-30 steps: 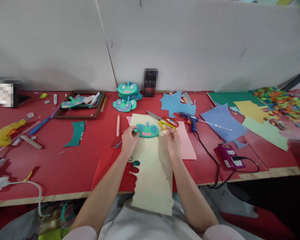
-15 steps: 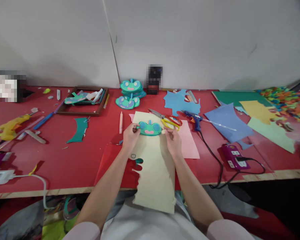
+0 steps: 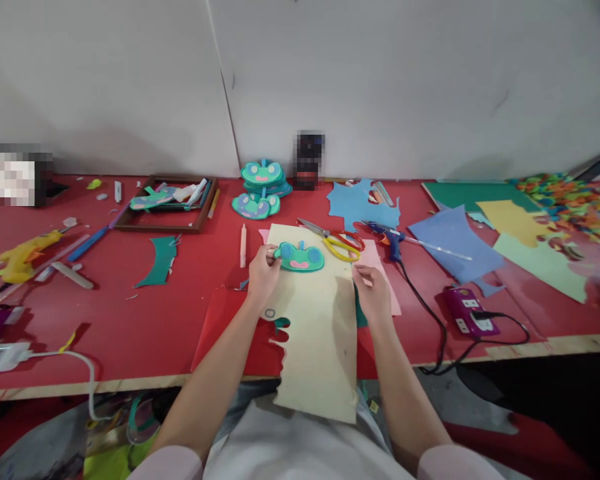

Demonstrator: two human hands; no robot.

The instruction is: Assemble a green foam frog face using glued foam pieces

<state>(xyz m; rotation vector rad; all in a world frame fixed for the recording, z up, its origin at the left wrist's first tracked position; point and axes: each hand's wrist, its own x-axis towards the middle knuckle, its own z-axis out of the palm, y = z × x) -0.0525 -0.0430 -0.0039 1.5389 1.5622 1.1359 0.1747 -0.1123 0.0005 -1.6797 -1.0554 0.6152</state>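
Observation:
My left hand (image 3: 264, 270) pinches the left end of a green felt frog face (image 3: 301, 257), which has blue eyes, a pink mouth and a small blue tab on top. Beneath it lies a long cream felt sheet (image 3: 320, 347) with a ragged left edge, hanging over the table's front edge. With fingers closed at the sheet's right edge, my right hand (image 3: 373, 290) seems to grip it; the fingertips are small in view. Just beyond are scissors (image 3: 333, 239) with red and yellow handles. Pink felt (image 3: 387, 283) and red felt (image 3: 220, 327) lie partly under the sheet.
More frog faces (image 3: 261, 175) are stacked near the wall, beside a propped, blurred-out dark device (image 3: 309, 160). A blue glue gun (image 3: 391, 241) is at right, its cord near a purple power strip (image 3: 469, 311). A brown frame (image 3: 160, 227) and yellow glue gun (image 3: 25, 257) are at left.
My right hand has moved right, away from the frog face's right end to the cream sheet's edge. The sheet has shifted slightly right. My left hand stays on the frog face.

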